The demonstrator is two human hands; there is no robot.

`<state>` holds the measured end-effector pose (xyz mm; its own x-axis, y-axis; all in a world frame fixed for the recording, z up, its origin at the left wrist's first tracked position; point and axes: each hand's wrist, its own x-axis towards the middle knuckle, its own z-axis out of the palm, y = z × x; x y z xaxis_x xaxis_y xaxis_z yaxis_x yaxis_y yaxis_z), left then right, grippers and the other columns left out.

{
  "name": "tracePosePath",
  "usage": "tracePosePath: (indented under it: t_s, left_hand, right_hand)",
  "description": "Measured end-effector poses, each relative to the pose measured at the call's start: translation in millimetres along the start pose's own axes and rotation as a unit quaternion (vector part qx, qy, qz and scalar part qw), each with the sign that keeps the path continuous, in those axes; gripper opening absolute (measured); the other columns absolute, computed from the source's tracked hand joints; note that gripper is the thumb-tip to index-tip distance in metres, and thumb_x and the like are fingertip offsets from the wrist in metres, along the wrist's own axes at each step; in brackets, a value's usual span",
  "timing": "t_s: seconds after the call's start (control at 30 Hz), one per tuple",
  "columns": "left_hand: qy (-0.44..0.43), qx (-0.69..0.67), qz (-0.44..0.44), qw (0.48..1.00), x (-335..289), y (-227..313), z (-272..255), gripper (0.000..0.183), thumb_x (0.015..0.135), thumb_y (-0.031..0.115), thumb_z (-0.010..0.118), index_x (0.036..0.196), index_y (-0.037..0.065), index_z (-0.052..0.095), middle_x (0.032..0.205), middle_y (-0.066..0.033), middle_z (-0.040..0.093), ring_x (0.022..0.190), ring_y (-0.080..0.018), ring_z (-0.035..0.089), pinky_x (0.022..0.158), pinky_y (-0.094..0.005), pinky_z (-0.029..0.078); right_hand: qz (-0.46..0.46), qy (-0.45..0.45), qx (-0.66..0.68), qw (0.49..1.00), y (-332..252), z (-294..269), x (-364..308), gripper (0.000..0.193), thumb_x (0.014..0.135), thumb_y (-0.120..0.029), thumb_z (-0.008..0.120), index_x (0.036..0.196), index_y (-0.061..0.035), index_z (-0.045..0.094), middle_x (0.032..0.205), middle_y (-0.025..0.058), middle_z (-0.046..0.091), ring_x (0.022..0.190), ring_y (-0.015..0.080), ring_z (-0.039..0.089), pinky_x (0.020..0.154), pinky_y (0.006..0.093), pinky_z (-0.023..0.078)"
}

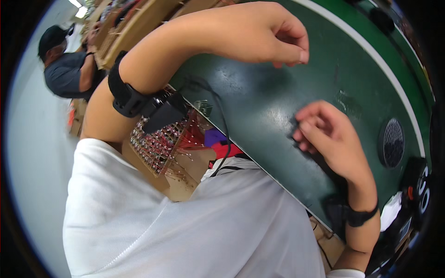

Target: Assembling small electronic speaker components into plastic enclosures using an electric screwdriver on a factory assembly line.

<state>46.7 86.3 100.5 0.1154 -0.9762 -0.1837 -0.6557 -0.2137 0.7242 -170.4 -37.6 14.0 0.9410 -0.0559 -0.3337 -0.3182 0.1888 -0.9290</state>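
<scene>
My left hand (273, 34) is held over the far part of the dark green table. Its fingers curl in and the thumb tip presses toward the index finger; anything between them is too small to make out. Nearer and to the right, my right hand (329, 136) hovers low over the same table, fingers bent and closed toward the thumb. A small dark patch shows by its fingertips, and I cannot tell whether it is a thing or a shadow. A black strap with a black device (164, 111) sits on my left forearm, and another black strap (362, 216) is round my right.
A black round disc (393, 142) lies at the table's right, near a crumpled white sheet (391, 211). A black cable (225, 120) hangs over the table's edge. Below stands a tray of small parts with red wires (160, 139). Another person (67, 69) works at wooden trays (120, 39).
</scene>
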Motion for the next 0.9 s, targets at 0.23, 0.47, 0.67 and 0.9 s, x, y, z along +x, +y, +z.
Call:
tracePosePath:
  t_s: [0.23, 0.47, 0.67, 0.9]
  left_hand:
    - [-0.235, -0.120, 0.095, 0.960, 24, -17, 53, 0.010, 0.094, 0.009, 0.063, 0.094, 0.000, 0.066, 0.081, 0.0019, 0.063, 0.075, -0.0029, 0.054, 0.068, -0.0197, 0.045]
    - [-0.201, -0.178, 0.018, 0.963, 27, -17, 86, 0.013, 0.095, 0.012, 0.062, 0.093, -0.001, 0.066, 0.081, 0.0016, 0.062, 0.072, -0.0057, 0.054, 0.065, -0.0218, 0.045]
    - [-0.185, -0.260, 0.048, 0.946, 28, -40, 95, 0.015, 0.096, 0.014, 0.063, 0.097, 0.000, 0.066, 0.082, 0.0028, 0.062, 0.076, -0.0025, 0.052, 0.066, -0.0203, 0.044]
    - [-0.179, -0.215, 0.063, 0.958, 17, -37, 92, 0.018, 0.095, 0.014, 0.063, 0.102, -0.001, 0.069, 0.087, -0.0012, 0.067, 0.079, -0.0061, 0.056, 0.071, -0.0231, 0.047]
  right_hand:
    - [0.205, -0.107, -0.240, 0.943, 38, 12, -147, 0.012, 0.083, -0.011, 0.060, 0.090, -0.0048, 0.068, 0.076, 0.0074, 0.071, 0.064, 0.0237, 0.068, 0.059, 0.0358, 0.053]
    - [0.428, -0.071, -0.444, 0.784, 216, 99, -247, 0.025, 0.084, -0.020, 0.059, 0.094, 0.0007, 0.067, 0.085, 0.0172, 0.072, 0.072, 0.0335, 0.070, 0.068, 0.0412, 0.056]
    - [0.156, 0.165, -0.262, 0.938, 272, 79, -279, 0.025, 0.086, -0.023, 0.066, 0.096, 0.0007, 0.067, 0.084, 0.0146, 0.071, 0.072, 0.0220, 0.069, 0.065, 0.0341, 0.054]
    - [0.140, 0.280, -0.335, 0.889, 225, 22, -293, 0.025, 0.087, -0.022, 0.066, 0.097, 0.0006, 0.066, 0.086, 0.0141, 0.071, 0.073, 0.0215, 0.068, 0.066, 0.0333, 0.053]
